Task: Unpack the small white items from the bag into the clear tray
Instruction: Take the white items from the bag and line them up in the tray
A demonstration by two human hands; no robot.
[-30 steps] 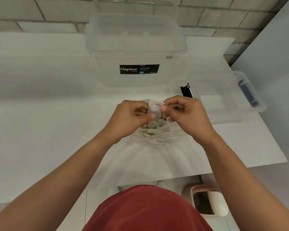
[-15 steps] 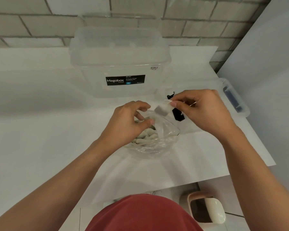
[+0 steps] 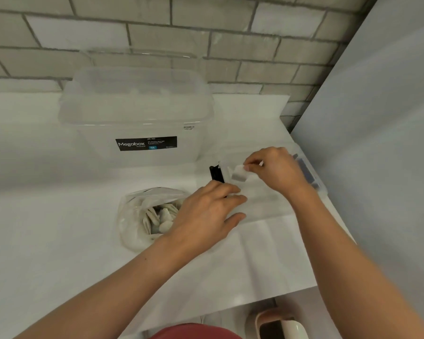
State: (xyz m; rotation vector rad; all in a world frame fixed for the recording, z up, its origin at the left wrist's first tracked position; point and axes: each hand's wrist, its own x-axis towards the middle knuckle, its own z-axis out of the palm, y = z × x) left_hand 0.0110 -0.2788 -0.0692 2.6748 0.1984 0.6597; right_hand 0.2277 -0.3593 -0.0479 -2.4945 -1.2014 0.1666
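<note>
Wht table [image 3: 47, 241] w/ bag [image 3: 137, 216], brick wall [image 3: 230, 52]

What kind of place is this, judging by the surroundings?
Probably a plain indoor work or storage corner, though I cannot be sure. A white table stands against a painted brick wall, and a large clear storage box labelled Megabox sits on it.
</note>
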